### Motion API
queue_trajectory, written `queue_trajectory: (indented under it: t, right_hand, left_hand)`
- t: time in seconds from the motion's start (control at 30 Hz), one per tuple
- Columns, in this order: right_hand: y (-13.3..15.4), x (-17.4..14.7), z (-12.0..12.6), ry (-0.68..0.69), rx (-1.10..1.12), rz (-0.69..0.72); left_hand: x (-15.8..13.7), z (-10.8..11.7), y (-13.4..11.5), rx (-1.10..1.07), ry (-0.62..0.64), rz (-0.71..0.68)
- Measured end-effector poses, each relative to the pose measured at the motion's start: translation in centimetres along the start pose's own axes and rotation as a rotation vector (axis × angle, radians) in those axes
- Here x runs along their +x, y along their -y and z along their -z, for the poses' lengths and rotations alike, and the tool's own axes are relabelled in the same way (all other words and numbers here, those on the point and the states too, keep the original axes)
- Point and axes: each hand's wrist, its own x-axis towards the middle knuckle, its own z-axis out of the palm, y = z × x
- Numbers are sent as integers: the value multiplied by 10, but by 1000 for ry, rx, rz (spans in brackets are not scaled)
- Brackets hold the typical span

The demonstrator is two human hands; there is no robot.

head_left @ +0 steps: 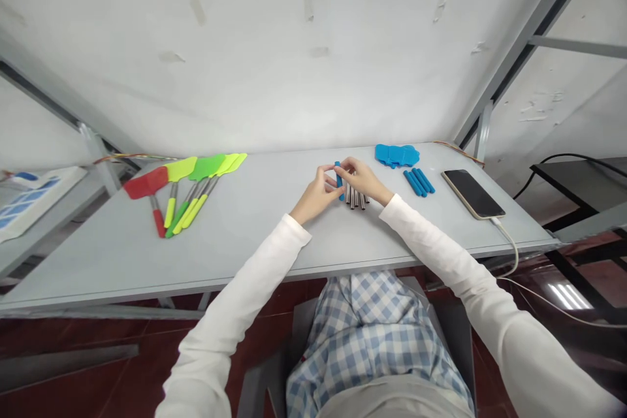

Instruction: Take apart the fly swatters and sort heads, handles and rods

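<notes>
An upright blue tubular handle (339,181) is between my two hands, above the table. My left hand (317,194) is closed on its lower part with the fingertips. At its upper end, my right hand (365,179) pinches it between thumb and fingers. Just below my right hand lie several short metal tubes (356,200), partly covered by it. Several matching blue handles (419,181) rest side by side to the right. Behind those are overlapping flat blue heads (396,155).
Fly-swatter-like tools with metal shafts and red (145,183), yellow and green (206,167) heads lie at the left. A phone (473,194) with a white cable (513,245) sits at the right. The grey table (255,222) meets a white wall (274,78) behind.
</notes>
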Motion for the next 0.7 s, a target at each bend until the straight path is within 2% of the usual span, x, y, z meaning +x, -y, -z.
queue_trajectory:
  t: [0.1, 0.2, 0.27, 0.33, 0.47, 0.53, 0.7]
  right_hand:
    - [-23, -7, 32, -47, -131, -167]
    - [-45, -16, 57, -94, -539, -269]
    - [-55, -22, 63, -88, -783, -298]
    - [-63, -27, 62, -88, -912, -286]
    - [-72, -32, 54, -148, -986, -186]
    - [-76, -33, 51, -169, -970, -145]
    - [-76, -32, 42, -136, -883, -64]
  left_hand:
    - [12, -7, -1, 135, 42, -99]
    - [32, -9, 4, 321, 127, -228]
    - [47, -13, 7, 425, 211, -291]
    - [59, -23, 9, 512, 262, -298]
    - [68, -43, 11, 620, 359, -266]
    - [65, -47, 14, 625, 368, -264]
    - [58, -37, 23, 629, 237, -335]
